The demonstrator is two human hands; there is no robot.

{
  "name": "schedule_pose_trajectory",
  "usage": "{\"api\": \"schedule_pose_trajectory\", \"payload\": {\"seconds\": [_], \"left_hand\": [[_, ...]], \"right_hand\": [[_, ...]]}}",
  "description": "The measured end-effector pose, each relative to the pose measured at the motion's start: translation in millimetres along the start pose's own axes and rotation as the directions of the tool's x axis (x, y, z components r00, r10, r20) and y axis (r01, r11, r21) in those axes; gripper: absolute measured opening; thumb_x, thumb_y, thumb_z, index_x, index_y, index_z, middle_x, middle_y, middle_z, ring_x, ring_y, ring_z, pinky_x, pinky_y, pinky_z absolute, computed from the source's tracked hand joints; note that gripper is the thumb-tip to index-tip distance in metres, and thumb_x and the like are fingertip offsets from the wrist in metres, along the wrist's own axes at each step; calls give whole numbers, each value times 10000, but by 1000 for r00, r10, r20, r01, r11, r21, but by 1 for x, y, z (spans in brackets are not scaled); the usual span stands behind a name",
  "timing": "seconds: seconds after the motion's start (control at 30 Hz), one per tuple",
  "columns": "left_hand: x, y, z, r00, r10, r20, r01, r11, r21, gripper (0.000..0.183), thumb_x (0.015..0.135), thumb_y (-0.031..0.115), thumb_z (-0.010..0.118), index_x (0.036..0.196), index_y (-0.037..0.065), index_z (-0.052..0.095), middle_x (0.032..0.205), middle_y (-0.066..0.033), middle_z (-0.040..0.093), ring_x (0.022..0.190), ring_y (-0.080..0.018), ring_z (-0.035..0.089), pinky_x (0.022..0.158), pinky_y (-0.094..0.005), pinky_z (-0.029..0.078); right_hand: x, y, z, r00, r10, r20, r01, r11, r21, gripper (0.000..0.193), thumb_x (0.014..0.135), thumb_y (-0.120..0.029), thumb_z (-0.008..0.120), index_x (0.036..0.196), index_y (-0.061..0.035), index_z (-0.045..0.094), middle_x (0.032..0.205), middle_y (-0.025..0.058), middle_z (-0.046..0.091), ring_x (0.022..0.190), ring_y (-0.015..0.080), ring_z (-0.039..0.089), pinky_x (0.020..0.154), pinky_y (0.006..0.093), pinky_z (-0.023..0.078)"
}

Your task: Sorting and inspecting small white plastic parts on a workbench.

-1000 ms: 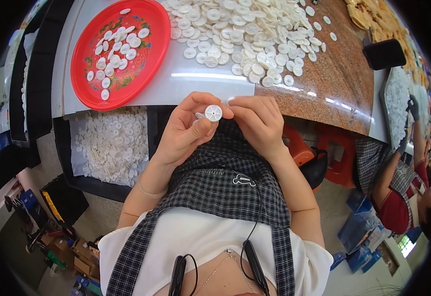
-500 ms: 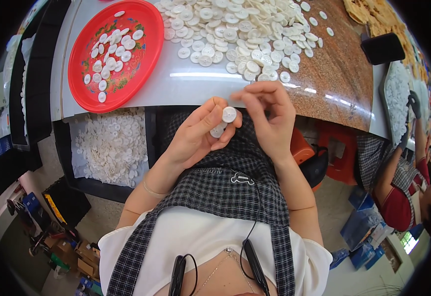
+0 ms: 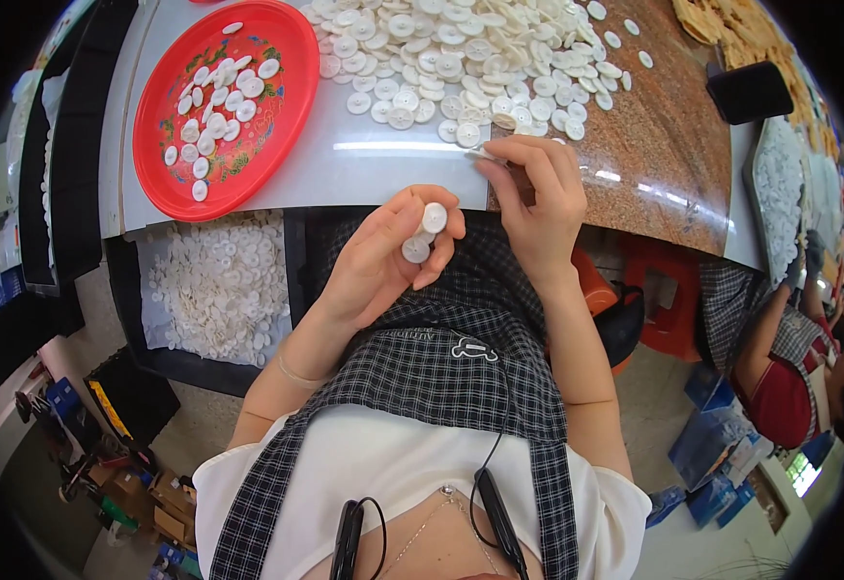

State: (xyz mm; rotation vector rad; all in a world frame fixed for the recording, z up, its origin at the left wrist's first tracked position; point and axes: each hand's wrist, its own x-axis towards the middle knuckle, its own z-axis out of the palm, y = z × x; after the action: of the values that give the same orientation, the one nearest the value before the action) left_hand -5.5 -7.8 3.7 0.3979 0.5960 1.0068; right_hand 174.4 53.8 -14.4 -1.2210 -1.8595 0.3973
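My left hand (image 3: 369,253) is held palm up in front of my apron, its fingers curled round a few white button-like discs (image 3: 434,218). They overlap between the thumb and fingers. Over the table's near edge, my right hand (image 3: 544,208) pinches a single white disc (image 3: 483,153), seen nearly edge-on, between thumb and fingertips. Just beyond it begins a large pile of the same white discs (image 3: 451,66), spread over the table. Left of the pile lies a round red plate (image 3: 287,126) with a printed pattern, and several discs rest on it.
A black-edged drawer or tray full of white pieces (image 3: 219,290) sits under the table's left part. At right are a black phone-like object (image 3: 751,94), a tray of pale pieces (image 3: 777,193) and another person in a red sleeve (image 3: 778,401). A red stool (image 3: 661,300) stands below the table.
My right hand has moved away from the left, toward the pile, and now pinches a disc at the pile's edge. The discs in my left hand have shifted, with more of them showing.
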Motion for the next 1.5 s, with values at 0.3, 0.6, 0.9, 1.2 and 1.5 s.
{"api": "schedule_pose_trajectory", "payload": {"seconds": [0.3,0.6,0.9,1.2,1.5], "left_hand": [[0,1,-1,1000,1,-17,0,996,90,297,980,301,504,1082,23,531,1024,-99,562,767,-121,546,570,-214,428],[1,-1,-2,999,-31,-29,35,989,143,274,993,277,484,1091,24,525,969,-72,562,760,-115,542,565,-216,423],[3,1,4,999,39,34,-40,999,31,319,1034,303,430,1235,58,465,958,-51,578,735,-91,552,534,-200,411],[3,0,-1,998,9,68,-7,1000,-29,301,1034,293,419,1196,45,473,953,-61,557,670,-81,497,487,-194,366],[3,1,4,999,38,-9,-36,988,148,332,994,244,490,1236,19,460,1019,-77,524,707,-86,470,521,-188,378]], "right_hand": [[3,2,2,999,-15,-39,17,999,45,145,719,-5,735,837,-69,678,931,28,685,792,209,591,671,306,485],[6,-1,-5,1000,14,-17,-12,993,114,116,780,23,723,871,-22,666,989,65,616,861,129,587,727,241,475],[3,-33,-27,845,263,465,-510,655,557,108,769,-84,751,814,-51,658,885,14,616,842,112,549,731,263,450],[0,-33,-25,924,137,358,-281,877,389,120,798,1,717,893,-17,645,920,48,595,840,117,611,748,240,505],[-9,-2,-17,997,-29,77,33,998,-47,224,725,-28,773,918,-49,662,907,68,651,855,236,595,741,325,472]]}}
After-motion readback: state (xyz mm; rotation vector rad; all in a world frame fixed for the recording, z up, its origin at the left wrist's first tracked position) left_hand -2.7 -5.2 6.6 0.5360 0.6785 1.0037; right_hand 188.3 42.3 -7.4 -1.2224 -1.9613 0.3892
